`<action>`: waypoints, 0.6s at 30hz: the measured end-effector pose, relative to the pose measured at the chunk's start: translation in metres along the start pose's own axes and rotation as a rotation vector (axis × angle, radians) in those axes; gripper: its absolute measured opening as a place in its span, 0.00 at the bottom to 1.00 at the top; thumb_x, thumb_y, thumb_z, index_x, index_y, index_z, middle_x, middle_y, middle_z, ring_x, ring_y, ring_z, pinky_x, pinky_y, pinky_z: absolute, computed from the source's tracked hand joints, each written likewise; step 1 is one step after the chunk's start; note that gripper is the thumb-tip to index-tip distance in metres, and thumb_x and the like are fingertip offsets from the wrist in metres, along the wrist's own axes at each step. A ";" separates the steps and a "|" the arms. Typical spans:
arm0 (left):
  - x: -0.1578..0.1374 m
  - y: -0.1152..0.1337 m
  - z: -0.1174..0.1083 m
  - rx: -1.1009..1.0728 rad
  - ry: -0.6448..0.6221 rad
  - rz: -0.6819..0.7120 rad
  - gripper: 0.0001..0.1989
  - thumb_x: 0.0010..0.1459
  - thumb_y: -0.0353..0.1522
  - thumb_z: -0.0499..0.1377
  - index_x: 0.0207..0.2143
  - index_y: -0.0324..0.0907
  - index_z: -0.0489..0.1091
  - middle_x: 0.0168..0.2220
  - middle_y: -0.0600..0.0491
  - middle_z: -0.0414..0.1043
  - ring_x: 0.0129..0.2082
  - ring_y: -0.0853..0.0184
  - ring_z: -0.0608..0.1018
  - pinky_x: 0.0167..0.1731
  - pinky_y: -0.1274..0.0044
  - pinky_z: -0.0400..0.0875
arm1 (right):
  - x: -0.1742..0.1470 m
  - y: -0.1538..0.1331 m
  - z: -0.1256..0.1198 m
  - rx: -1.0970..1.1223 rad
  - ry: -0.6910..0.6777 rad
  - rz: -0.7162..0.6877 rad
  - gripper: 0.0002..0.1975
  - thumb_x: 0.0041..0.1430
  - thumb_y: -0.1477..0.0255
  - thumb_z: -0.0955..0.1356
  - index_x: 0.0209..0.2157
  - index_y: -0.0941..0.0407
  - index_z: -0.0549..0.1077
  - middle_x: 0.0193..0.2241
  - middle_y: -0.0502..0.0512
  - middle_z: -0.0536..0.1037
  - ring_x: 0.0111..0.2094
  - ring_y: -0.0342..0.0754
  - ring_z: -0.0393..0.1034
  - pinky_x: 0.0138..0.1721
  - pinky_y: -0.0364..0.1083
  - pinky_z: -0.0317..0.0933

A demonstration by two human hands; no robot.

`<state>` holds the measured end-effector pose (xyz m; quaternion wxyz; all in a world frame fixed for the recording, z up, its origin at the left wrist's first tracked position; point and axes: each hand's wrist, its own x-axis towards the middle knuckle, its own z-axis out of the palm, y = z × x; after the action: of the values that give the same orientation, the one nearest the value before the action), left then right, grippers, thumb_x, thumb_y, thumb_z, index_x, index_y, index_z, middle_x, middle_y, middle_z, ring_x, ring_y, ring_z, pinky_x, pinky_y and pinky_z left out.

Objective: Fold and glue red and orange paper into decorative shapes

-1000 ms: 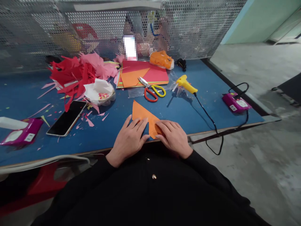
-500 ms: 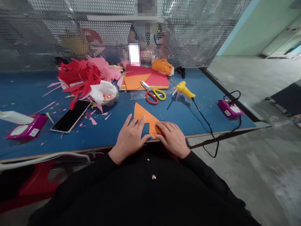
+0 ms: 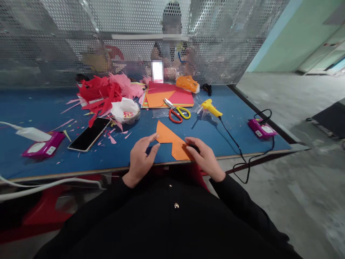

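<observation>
A folded piece of orange paper (image 3: 175,143) lies on the blue tabletop close to its front edge, one pointed corner toward the back. My left hand (image 3: 142,155) is at the paper's left corner, thumb and forefinger apart, the fingertip at or just beside the edge. Over the right end of the paper rests my right hand (image 3: 203,156), its thumb and forefinger spread and part of the paper hidden below. Scissors (image 3: 176,111) with one red and one yellow handle lie behind the paper.
A yellow glue gun (image 3: 211,108) trails a black cord to a purple power block (image 3: 262,128). Left are a phone (image 3: 89,135), another purple block (image 3: 44,145), red and pink scraps (image 3: 99,91) and a white-lined bowl (image 3: 125,109). Stacked coloured sheets (image 3: 185,97) lie behind the scissors.
Both hands have drawn apart from pressing on the orange paper, the left one moving left to its edge. More of the paper shows. The camera view has shifted slightly.
</observation>
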<state>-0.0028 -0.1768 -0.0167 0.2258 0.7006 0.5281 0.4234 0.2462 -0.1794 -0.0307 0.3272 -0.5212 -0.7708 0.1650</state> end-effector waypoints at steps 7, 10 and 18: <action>-0.006 0.009 0.001 -0.332 -0.034 -0.288 0.21 0.62 0.43 0.59 0.52 0.39 0.72 0.51 0.41 0.79 0.43 0.58 0.83 0.38 0.69 0.79 | 0.063 0.006 -0.003 -0.102 -0.113 0.141 0.08 0.60 0.67 0.70 0.40 0.54 0.79 0.37 0.55 0.82 0.37 0.49 0.76 0.39 0.46 0.67; -0.003 0.009 0.002 -0.411 -0.037 -0.349 0.23 0.59 0.43 0.61 0.52 0.39 0.72 0.52 0.41 0.79 0.44 0.58 0.83 0.39 0.69 0.79 | 0.086 0.000 0.007 -0.160 -0.172 0.185 0.07 0.56 0.65 0.73 0.34 0.54 0.79 0.34 0.54 0.81 0.34 0.48 0.74 0.34 0.44 0.63; -0.002 0.007 0.001 -0.490 -0.041 -0.416 0.26 0.55 0.44 0.63 0.52 0.38 0.72 0.53 0.41 0.77 0.50 0.56 0.80 0.43 0.68 0.78 | 0.092 -0.018 0.024 -0.247 -0.189 0.215 0.07 0.54 0.66 0.74 0.33 0.54 0.77 0.37 0.54 0.78 0.35 0.48 0.72 0.35 0.45 0.62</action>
<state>0.0015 -0.1811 -0.0121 0.4802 0.5108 0.5377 0.4684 0.1956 -0.1008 -0.0068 0.1672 -0.6188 -0.7525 0.1512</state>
